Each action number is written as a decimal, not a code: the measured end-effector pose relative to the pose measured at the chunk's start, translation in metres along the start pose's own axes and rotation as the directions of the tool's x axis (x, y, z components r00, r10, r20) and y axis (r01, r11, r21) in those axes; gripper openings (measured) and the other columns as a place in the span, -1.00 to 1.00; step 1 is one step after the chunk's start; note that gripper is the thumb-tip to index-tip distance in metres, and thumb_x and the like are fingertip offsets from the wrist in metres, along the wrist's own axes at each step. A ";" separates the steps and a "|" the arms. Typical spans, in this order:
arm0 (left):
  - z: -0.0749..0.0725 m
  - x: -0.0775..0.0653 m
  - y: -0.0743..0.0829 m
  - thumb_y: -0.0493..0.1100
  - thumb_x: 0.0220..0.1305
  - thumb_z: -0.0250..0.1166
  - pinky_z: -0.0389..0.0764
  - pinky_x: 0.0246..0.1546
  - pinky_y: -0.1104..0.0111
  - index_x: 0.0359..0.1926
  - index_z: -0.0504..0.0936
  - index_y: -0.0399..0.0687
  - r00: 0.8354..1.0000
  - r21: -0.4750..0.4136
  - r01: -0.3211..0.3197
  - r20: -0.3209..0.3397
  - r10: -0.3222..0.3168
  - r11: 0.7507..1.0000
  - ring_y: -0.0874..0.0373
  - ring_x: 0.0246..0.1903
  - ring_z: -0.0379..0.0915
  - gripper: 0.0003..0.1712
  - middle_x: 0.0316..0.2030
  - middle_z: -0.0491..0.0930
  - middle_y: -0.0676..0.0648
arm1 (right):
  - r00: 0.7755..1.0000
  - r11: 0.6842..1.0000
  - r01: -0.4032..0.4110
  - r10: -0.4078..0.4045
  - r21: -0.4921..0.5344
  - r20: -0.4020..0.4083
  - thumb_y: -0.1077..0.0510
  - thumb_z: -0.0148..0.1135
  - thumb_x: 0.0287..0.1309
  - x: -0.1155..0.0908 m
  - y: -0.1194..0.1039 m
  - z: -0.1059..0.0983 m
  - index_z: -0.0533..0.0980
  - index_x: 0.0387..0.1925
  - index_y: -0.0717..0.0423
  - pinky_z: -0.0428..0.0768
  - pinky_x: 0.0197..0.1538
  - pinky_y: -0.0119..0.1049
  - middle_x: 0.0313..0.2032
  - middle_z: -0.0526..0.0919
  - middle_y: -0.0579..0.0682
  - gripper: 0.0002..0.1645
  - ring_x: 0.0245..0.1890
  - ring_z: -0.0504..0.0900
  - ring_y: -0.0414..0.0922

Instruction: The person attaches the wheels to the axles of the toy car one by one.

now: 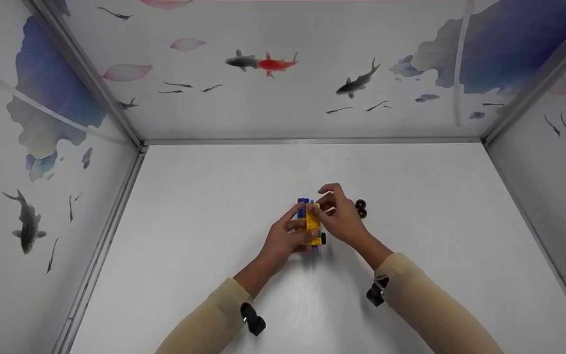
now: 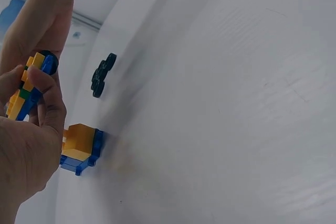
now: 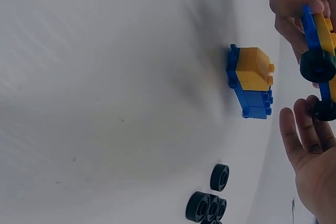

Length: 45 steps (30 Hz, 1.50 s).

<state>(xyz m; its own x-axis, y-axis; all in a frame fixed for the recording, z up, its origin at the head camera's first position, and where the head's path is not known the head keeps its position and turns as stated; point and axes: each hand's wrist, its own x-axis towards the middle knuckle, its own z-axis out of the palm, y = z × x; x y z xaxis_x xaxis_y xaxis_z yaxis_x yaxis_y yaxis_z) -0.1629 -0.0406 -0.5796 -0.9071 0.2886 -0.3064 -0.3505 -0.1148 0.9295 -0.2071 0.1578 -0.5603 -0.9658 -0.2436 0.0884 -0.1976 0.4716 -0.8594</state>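
The left hand [image 1: 282,241] pinches a yellow-and-blue toy car [image 1: 313,223]; the right hand [image 1: 346,221], fingers part-extended, adjoins its black wheel [image 3: 325,111], grip undeterminable.

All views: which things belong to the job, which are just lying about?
Likely job:
block vehicle, in left hand
loose black wheels
blue-and-yellow block body, untouched

Just there (nothing loose looks stray):
wrist cameras
fish-print back wall

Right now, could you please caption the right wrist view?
Left hand holding a toy brick car; wheelless second car and loose wheels nearby.
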 end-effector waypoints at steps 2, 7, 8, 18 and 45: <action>0.001 0.000 0.000 -0.11 0.38 0.60 0.87 -0.04 0.25 0.76 0.22 0.29 1.000 -0.007 0.005 0.005 -0.005 1.000 0.01 0.06 0.77 0.08 0.25 0.68 -0.17 | 1.000 1.000 -0.002 0.002 0.001 0.005 -0.09 0.38 0.55 0.000 -0.001 0.000 0.36 0.31 -0.02 0.85 0.08 -0.05 -0.09 0.83 0.03 -0.46 -0.10 0.82 -0.05; 0.001 0.001 0.000 -0.10 0.38 0.59 0.87 -0.04 0.25 0.75 0.26 0.26 1.000 -0.004 0.002 0.014 -0.002 1.000 0.04 0.08 0.76 0.05 0.31 0.66 -0.17 | 1.000 1.000 0.006 -0.006 -0.002 0.009 -0.03 0.37 0.57 0.001 -0.001 0.000 0.36 0.31 0.01 0.81 0.03 -0.10 -0.10 0.83 0.02 -0.49 -0.12 0.79 -0.07; 0.001 0.001 0.000 -0.10 0.38 0.59 0.87 -0.03 0.25 0.74 0.27 0.26 1.000 -0.003 -0.001 0.016 0.001 1.000 0.04 0.09 0.76 0.03 0.32 0.65 -0.17 | 1.000 1.000 0.008 -0.008 -0.002 0.009 -0.02 0.37 0.57 0.001 -0.001 0.000 0.36 0.31 0.01 0.80 0.02 -0.11 -0.10 0.83 0.02 -0.49 -0.12 0.79 -0.07; 0.000 0.001 -0.002 -0.04 0.38 0.59 0.83 0.04 0.30 0.68 0.37 0.18 1.000 0.048 -0.010 0.014 0.009 0.999 0.07 0.06 0.73 -0.06 0.25 0.67 -0.17 | 1.000 0.999 0.023 -0.023 -0.022 -0.008 -0.05 0.35 0.58 0.001 0.001 -0.001 0.38 0.28 0.08 0.72 -0.11 -0.29 -0.13 0.81 0.03 -0.50 -0.18 0.76 -0.11; -0.004 0.003 -0.002 -0.07 0.30 0.63 0.79 0.07 0.20 0.41 0.61 -0.02 0.997 0.077 0.013 -0.080 -0.007 0.997 0.18 -0.09 0.76 -0.30 0.00 0.82 -0.10 | 0.999 1.000 -0.026 0.026 0.009 -0.029 -0.18 0.32 0.58 -0.003 0.009 -0.008 0.40 0.23 0.06 0.63 -0.20 -0.23 -0.18 0.77 0.03 -0.48 -0.23 0.69 -0.10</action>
<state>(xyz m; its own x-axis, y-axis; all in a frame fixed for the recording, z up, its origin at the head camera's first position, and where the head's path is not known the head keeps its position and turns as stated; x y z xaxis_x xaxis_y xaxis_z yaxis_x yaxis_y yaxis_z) -0.1654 -0.0432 -0.5829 -0.9204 0.2119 -0.3285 -0.3436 -0.0378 0.9384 -0.2071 0.1695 -0.5644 -0.9751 -0.2068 0.0800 -0.1708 0.4704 -0.8658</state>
